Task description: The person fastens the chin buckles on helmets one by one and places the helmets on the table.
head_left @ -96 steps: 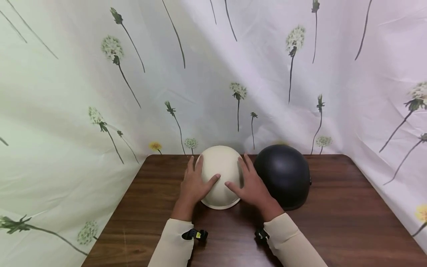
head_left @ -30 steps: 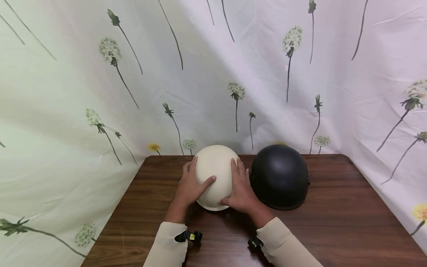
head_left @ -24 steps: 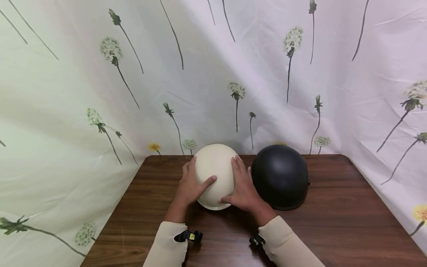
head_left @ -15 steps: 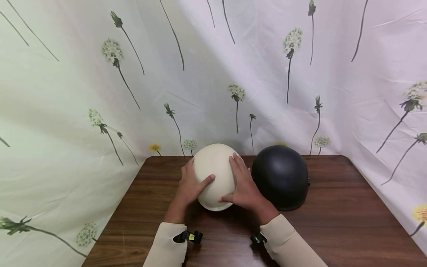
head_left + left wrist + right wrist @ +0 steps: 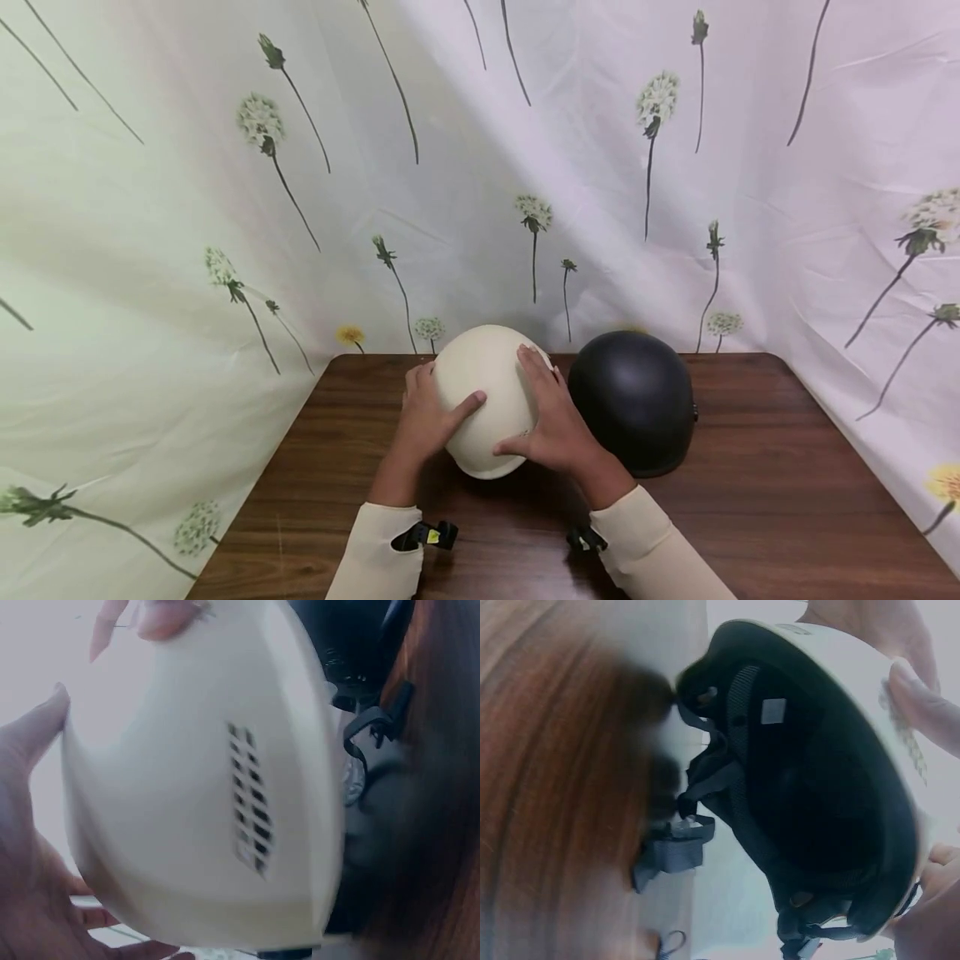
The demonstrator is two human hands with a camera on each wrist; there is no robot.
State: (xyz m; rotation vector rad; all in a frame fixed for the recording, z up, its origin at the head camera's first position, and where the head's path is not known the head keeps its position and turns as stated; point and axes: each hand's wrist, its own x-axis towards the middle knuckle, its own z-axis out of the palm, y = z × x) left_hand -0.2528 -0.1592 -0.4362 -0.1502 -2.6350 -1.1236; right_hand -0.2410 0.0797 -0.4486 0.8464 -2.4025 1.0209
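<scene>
Cream-white, dome-shaped hard-shell helmet point(image 5: 483, 387), held up off the dark brown wood-grain table point(image 5: 787, 492) near its back edge, dome up, slightly tilted. Both hands clamped on it, on opposite sides, apart from each other. Left hand point(image 5: 427, 421): thumb on the near face of the dome, fingers round the left side. Right hand point(image 5: 555, 423): thumb low on the near face, fingers along the right side. Slotted vents point(image 5: 250, 799) in two rows on the shell, left wrist view. Underside shows black lining point(image 5: 802, 787), small pale label point(image 5: 773, 711), black straps point(image 5: 714, 776) dangling with a dark buckle point(image 5: 676, 855). Glossy black rounded helmet point(image 5: 632, 400) sits on table just beside right hand; contact unclear. Behind: white dandelion-print fabric curtain point(image 5: 465, 192). Cream long sleeves point(image 5: 378, 550), black wrist-worn camera point(image 5: 444, 535) at left cuff.
</scene>
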